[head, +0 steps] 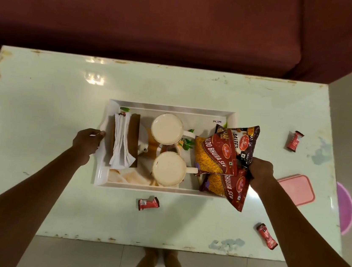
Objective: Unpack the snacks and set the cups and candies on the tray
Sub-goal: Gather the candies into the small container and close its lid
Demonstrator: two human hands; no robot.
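Note:
A white rectangular tray [173, 109] rests mid-table. Inside it stand two cream cups, one at the back [167, 131] and one at the front [168, 169], beside a wooden napkin holder [123, 141] with white napkins. My left hand [87, 142] grips the tray's left rim. My right hand [260, 171] clutches three snack packets [223, 159] over the tray's right end: two red and yellow, one dark. Three red wrapped candies lie on the table: one in front of the tray [148, 203], one at the front right [266, 235], one at the back right [294, 140].
The pale green table [41, 99] has chipped edges. A pink lid [296, 189] lies at its right side, with a purple stool [345, 207] past that edge. A maroon sofa [162, 16] runs behind the table. My bare feet [159, 262] stand on tiles.

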